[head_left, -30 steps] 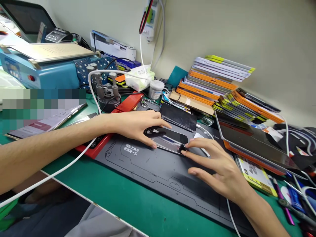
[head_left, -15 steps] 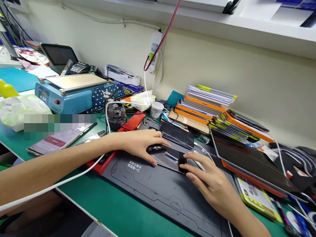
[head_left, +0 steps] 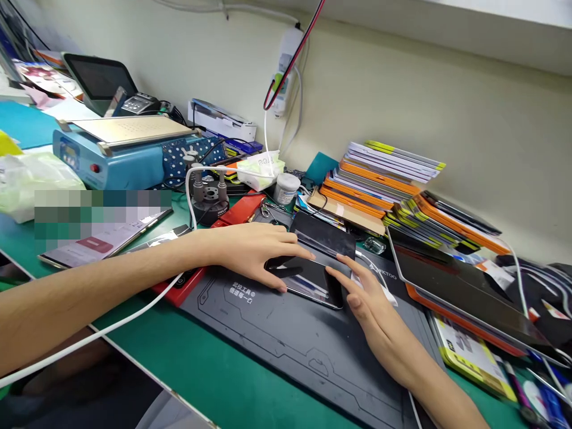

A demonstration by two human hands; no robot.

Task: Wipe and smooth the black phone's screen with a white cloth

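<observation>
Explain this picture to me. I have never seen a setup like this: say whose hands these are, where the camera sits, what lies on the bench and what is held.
No robot here: a person works with two bare hands, and the one camera sits on their head, looking forward and down. The left hand clasps the left end of a dark phone between thumb and fingers; the right hand lies open, fingertips on the phone's right end. The phone lies flat on a grey mat on a green bench. Behind it lies a second phone. To the right are a tablet and a stack of flat packs; to the left, a blue device and a white cable.
</observation>
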